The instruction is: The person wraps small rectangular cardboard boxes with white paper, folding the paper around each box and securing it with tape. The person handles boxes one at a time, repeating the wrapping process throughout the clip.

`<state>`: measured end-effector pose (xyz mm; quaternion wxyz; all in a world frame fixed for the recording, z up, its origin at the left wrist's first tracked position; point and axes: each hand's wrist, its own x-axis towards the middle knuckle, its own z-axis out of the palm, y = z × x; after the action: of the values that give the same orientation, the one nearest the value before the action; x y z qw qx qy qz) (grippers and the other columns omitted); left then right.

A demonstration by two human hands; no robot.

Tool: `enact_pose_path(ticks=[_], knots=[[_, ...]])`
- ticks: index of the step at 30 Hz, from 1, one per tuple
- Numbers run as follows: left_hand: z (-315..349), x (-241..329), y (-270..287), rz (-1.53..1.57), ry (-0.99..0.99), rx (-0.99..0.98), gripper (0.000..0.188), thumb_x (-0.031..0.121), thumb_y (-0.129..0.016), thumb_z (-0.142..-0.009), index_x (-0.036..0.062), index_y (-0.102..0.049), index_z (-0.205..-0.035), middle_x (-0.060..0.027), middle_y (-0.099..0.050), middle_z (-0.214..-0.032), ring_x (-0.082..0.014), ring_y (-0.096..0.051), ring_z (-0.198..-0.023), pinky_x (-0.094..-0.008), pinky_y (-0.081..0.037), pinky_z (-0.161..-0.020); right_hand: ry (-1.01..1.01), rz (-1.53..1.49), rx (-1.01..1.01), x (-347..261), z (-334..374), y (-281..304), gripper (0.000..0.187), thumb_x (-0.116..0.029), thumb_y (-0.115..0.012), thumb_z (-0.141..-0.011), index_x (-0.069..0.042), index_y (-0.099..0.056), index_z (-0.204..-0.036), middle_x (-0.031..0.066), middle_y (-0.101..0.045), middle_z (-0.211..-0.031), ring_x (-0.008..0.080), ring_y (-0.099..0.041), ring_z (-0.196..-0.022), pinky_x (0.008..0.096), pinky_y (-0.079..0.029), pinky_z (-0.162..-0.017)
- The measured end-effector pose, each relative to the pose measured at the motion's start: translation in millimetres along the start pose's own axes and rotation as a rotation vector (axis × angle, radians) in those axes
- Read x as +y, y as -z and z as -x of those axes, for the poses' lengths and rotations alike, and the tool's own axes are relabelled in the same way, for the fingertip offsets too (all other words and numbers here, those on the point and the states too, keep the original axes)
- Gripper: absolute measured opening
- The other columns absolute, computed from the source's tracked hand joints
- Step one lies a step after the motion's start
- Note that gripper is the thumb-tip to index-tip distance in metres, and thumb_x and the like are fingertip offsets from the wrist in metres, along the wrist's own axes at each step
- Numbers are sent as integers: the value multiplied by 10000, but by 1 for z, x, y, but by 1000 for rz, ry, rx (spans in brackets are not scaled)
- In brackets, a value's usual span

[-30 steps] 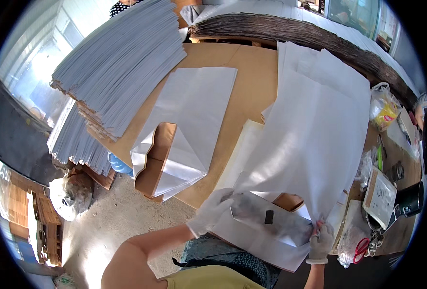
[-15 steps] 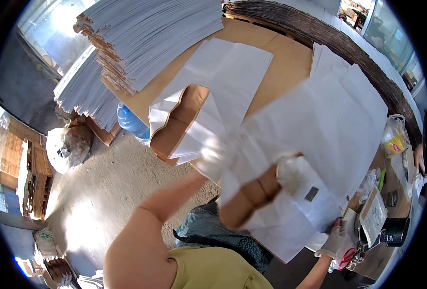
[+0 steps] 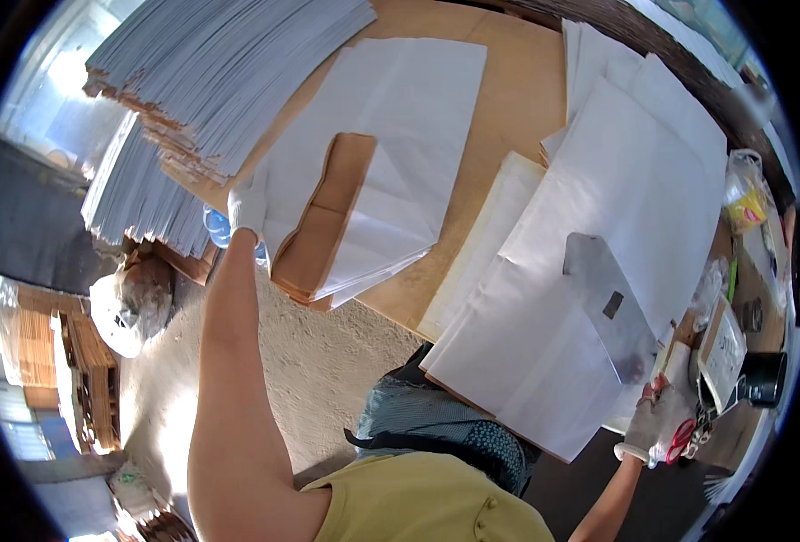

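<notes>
My left hand [image 3: 248, 206], in a white glove, is at the left edge of a pile of white paper sacks [image 3: 400, 108], gripping the margin of the top sack. That sack's brown inner fold [image 3: 323, 221] faces up along its near end. At the lower right, my gloved right hand [image 3: 654, 423] has its fingers curled at the near end of a smooth grey plate [image 3: 608, 298] with a dark rectangle in it. The plate lies over a second pile of white sheets [image 3: 535, 352]. Red-handled scissors [image 3: 681, 440] are right beside that hand.
Tall stacks of white paper [image 3: 228, 81] stand at the far left of the brown board [image 3: 517, 99]. A blue plastic bottle [image 3: 216, 226] sits below the board's left edge. On the right are a plastic bag [image 3: 743, 194] and a black cup [image 3: 763, 379]. Bundled cardboard [image 3: 88, 384] stands left.
My left hand has swept left, and the sack with the brown fold has gone from the right pile to the left one. My right hand stays near the scissors; the view has shifted.
</notes>
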<state>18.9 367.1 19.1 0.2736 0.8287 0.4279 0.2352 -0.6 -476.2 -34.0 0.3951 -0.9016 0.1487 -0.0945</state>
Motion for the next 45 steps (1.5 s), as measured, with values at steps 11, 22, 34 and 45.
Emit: enact_pose_path(ticks=[11, 22, 34, 45], knots=[[162, 115, 9, 150, -580, -220, 323, 213, -668, -994, 49, -665, -1271, -130, -666, -1217, -302, -653, -1057, -441, -542, -926, -804, -127, -425, -18, 116, 16, 322, -341, -632, -1043, -73, -651, -1221, 125, -723, -1028, 208, -732, -902, 366, -614, -756], [313, 144, -75, 516, 238, -1410, 610, 323, -727, -958, -48, -571, -1415, -164, -638, -1369, -243, -596, -1278, -365, -468, -1071, -826, -798, -453, -18, 112, -2, 448, -303, -692, -1000, 7, -662, -1322, 98, -753, -1180, 248, -729, -1071, 356, -543, -918], [268, 302, -142, 243, -581, -818, 368, 385, -654, -990, 71, -740, -1162, -158, -747, -1009, -299, -717, -937, -381, -527, -822, -384, -83, -53, -128, -40, 13, 303, -206, -710, -981, 37, -725, -1161, 101, -770, -882, 214, -686, -821, 377, -531, -780], [200, 418, -288, -29, -667, -777, 659, 381, -603, -912, 123, -513, -1511, -205, -685, -1306, -402, -639, -1194, -486, -495, -1026, -16, 411, 147, -60, -217, -33, 395, -334, -610, -988, -21, -688, -1216, 291, -690, -1179, 491, -642, -1110, 520, -497, -964]])
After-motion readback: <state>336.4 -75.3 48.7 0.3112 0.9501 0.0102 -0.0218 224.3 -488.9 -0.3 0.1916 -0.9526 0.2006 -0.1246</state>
